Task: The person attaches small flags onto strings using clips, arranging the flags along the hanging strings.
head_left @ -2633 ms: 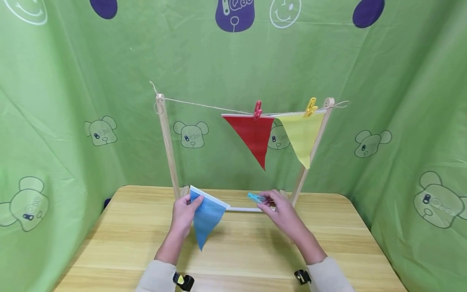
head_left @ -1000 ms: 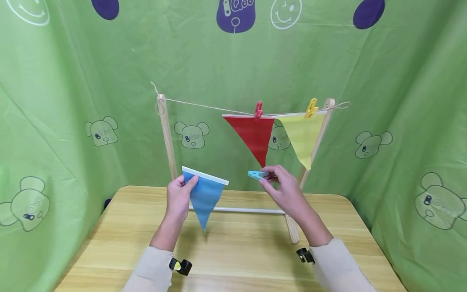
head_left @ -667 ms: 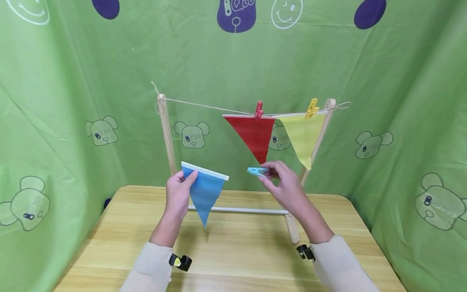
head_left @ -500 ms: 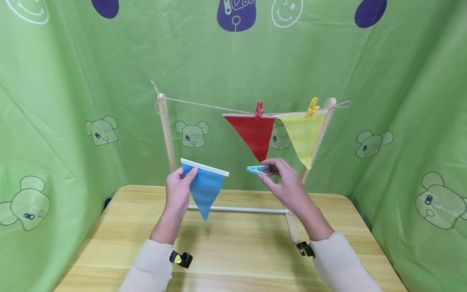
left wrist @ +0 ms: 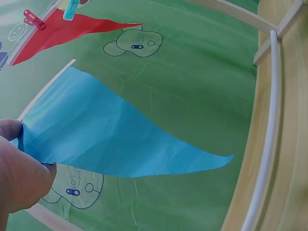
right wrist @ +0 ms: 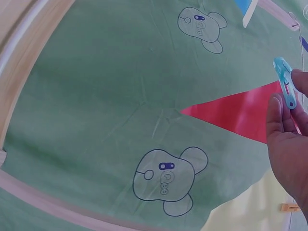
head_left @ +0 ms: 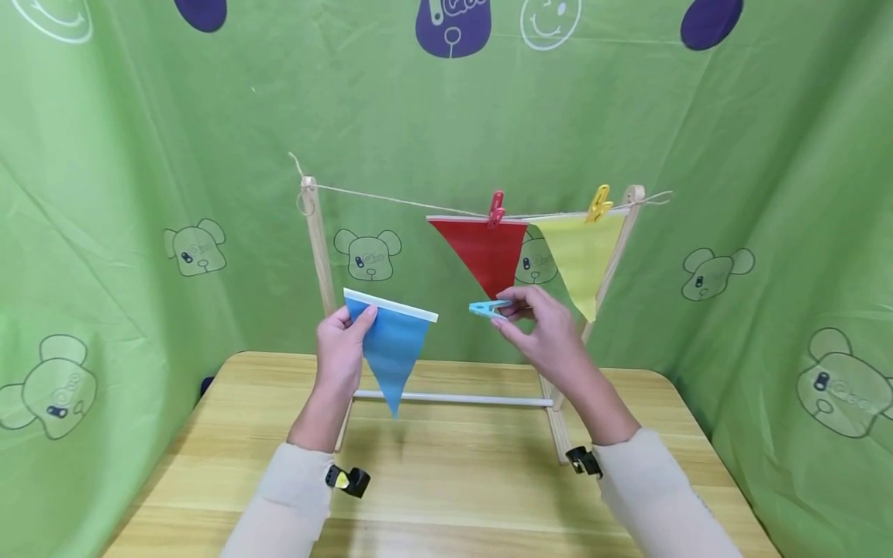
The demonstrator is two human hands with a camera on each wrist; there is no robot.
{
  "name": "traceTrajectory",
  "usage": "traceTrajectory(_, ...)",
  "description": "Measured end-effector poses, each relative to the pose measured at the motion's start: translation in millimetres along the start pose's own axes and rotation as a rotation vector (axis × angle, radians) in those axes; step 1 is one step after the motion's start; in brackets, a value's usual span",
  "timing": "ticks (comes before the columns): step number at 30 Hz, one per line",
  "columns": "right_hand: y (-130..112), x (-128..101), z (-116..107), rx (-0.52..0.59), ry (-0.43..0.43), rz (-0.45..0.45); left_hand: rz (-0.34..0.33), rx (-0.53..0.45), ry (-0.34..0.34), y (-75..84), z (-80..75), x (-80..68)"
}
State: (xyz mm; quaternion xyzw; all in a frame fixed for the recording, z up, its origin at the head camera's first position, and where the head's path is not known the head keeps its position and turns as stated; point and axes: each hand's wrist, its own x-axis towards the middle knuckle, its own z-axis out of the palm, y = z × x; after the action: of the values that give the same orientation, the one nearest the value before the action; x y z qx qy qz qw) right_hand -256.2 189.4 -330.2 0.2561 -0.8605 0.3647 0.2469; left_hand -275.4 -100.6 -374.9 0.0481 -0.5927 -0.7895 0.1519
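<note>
My left hand [head_left: 340, 345] pinches a blue triangular flag [head_left: 396, 349] near the left end of its white top edge, the point hanging down. In the left wrist view the flag [left wrist: 110, 130] spreads out from the thumb and fingers. Between thumb and fingers, my right hand [head_left: 547, 333] holds a light blue clothespin [head_left: 486, 309], its jaw end toward the flag. A string [head_left: 391, 198] runs above both hands. On it hang a red flag [head_left: 484, 252] under a red clothespin [head_left: 496, 209] and a yellow flag [head_left: 582, 260] under a yellow clothespin [head_left: 599, 204].
Two wooden posts, left [head_left: 318, 240] and right [head_left: 621, 240], carry the string. A white rod [head_left: 453, 399] joins them low down, over the wooden table [head_left: 446, 480]. Green printed cloth [head_left: 418, 116] surrounds the table on the back and sides.
Both hands have risen from near the tabletop, lifting the blue flag and the light blue clothespin toward the string. The red and yellow flags stay in place.
</note>
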Motion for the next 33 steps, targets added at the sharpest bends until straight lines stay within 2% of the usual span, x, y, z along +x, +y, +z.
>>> traceTrajectory(11, -13.9, 14.7, -5.5, -0.005, 0.018, -0.098, 0.018, -0.043, -0.002, 13.2, 6.9, 2.4)
traceTrajectory(23, -30.7, 30.4, -8.7, -0.038, 0.017, -0.127, 0.034, -0.075, 0.006, 24.6, 17.8, 4.2)
traceTrajectory(33, -42.0, 44.1, -13.4, -0.065, 0.023, -0.243, 0.073, -0.129, -0.005, 30.1, 22.8, 8.8)
